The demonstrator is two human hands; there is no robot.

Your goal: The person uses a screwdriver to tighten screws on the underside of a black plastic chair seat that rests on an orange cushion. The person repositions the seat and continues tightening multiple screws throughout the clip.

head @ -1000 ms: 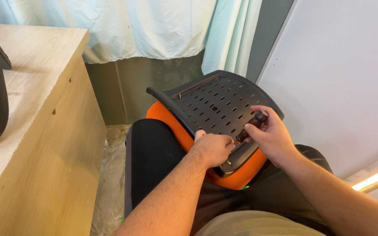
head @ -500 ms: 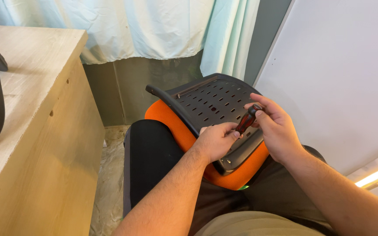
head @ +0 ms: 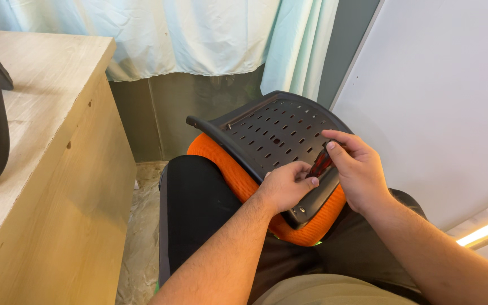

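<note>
Head view: right hand (head: 360,172), centre-right of frame, clamped around red-handled screwdriver (head: 320,164), fingers curled tight. Left hand (head: 286,186) lay just beside it, fingers bent, closed on tool's lower end, pressing black perforated plastic panel (head: 278,133). Step judged: driving or seating screw near panel's lower edge; tip hidden. Next move called for steady downward pressure, tool kept upright. Panel sat over orange mesh cushion (head: 230,169) on lap, mid-frame. Wooden desk (head: 57,147) at left; pale curtain (head: 199,34) above.
</note>
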